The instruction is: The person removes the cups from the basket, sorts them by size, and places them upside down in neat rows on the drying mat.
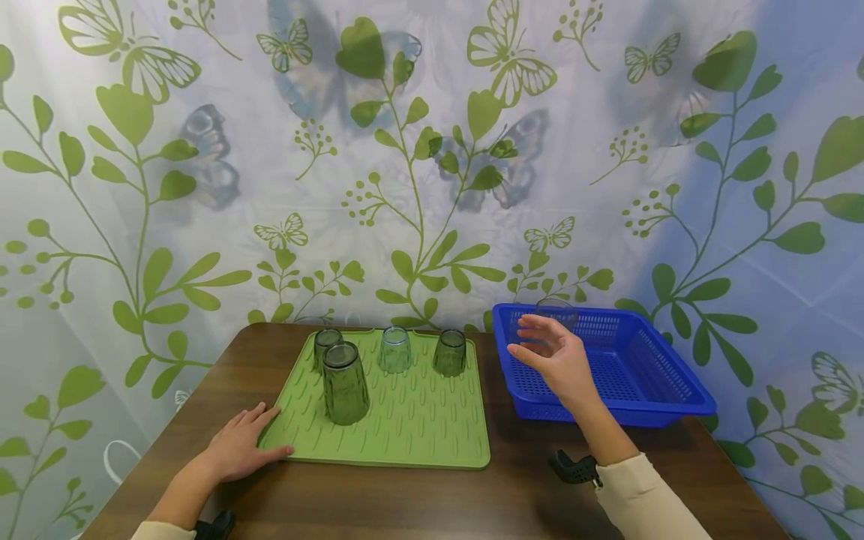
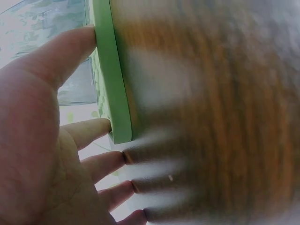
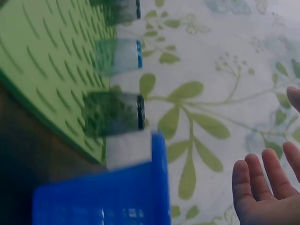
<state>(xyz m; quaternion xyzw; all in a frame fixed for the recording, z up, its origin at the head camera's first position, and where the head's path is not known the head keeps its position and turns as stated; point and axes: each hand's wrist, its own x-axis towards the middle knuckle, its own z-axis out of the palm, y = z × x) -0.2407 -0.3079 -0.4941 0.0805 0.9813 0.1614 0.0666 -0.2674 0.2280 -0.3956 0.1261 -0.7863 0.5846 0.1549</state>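
Observation:
My left hand [image 1: 236,446] rests at the left edge of a green draining mat [image 1: 418,420]. In the left wrist view its thumb and forefinger touch the mat's rim [image 2: 112,70], and the other fingers lie straight on the table. Upside down or upright, I cannot tell, a tall grey-green glass [image 1: 346,394] stands on the mat's left half. Behind it are a short dark glass [image 1: 327,341], a pale blue glass [image 1: 395,351] and another dark glass [image 1: 449,354]. Above a blue basket [image 1: 668,409] hangs my right hand [image 1: 556,360], fingers loosely bent and nothing in them.
A clear glass rim [image 1: 557,304] shows behind my right hand at the basket's back left; its body is mostly hidden. The brown wooden table [image 1: 405,502] runs up to a curtain [image 1: 432,187] with leaves and butterflies at the back.

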